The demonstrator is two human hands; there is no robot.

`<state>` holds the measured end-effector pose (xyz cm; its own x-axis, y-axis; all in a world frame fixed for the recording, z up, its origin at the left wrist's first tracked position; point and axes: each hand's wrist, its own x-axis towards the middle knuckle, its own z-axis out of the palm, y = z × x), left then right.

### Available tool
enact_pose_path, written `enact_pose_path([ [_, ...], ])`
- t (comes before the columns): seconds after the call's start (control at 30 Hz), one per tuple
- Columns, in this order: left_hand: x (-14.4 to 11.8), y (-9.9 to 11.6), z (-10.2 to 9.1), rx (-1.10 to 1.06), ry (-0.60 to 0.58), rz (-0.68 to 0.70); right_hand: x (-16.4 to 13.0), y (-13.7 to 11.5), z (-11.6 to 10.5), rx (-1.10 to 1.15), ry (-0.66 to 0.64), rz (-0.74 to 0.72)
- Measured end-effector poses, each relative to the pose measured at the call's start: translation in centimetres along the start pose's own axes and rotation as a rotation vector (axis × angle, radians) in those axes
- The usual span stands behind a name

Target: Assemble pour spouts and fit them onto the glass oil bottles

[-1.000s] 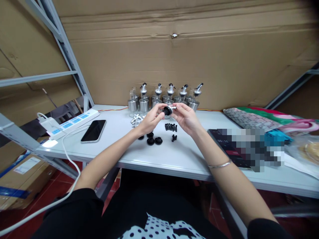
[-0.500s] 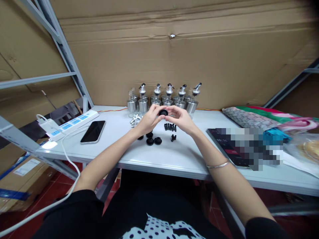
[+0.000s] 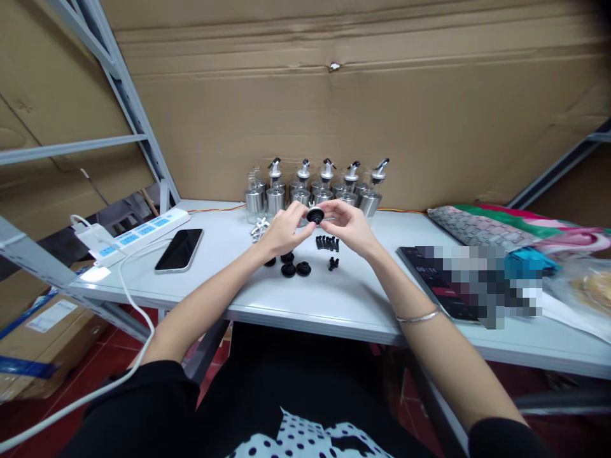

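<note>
Both of my hands are raised over the table, with a round black ribbed bottle stopper (image 3: 316, 216) between them; a bit of silver shows along its top. My left hand (image 3: 286, 229) grips the stopper from the left with thumb and fingers. From the right, the fingertips of my right hand (image 3: 351, 226) close on the same stopper. More black stoppers (image 3: 303, 268) lie on the table below my left wrist. Silver spout parts (image 3: 259, 229) are heaped behind that wrist. Small black pieces (image 3: 327, 243) form a row under my hands, with a few more nearer (image 3: 333, 263).
Glass bottles with metal sleeves (image 3: 275, 200) stand at the back, several topped with pourers (image 3: 380, 169). A phone (image 3: 179, 250) and a power strip (image 3: 143, 235) lie left. On the right are a tablet (image 3: 439, 286), partly blurred, and patterned cloth (image 3: 470, 226). A white cable (image 3: 138, 312) crosses my left arm.
The stopper between my hands has tilted, so its ribbed side and a silver edge now show. My hands stay in nearly the same place.
</note>
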<state>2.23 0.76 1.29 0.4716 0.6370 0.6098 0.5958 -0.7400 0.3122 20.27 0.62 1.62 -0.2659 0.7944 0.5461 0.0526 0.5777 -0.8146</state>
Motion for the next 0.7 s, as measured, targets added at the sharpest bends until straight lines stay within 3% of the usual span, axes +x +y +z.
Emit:
enact_pose_path([
  [0.7,0.22,-0.54,0.14,0.080,-0.026,-0.022,-0.10,0.56,0.30,-0.041,0.011,0.071],
])
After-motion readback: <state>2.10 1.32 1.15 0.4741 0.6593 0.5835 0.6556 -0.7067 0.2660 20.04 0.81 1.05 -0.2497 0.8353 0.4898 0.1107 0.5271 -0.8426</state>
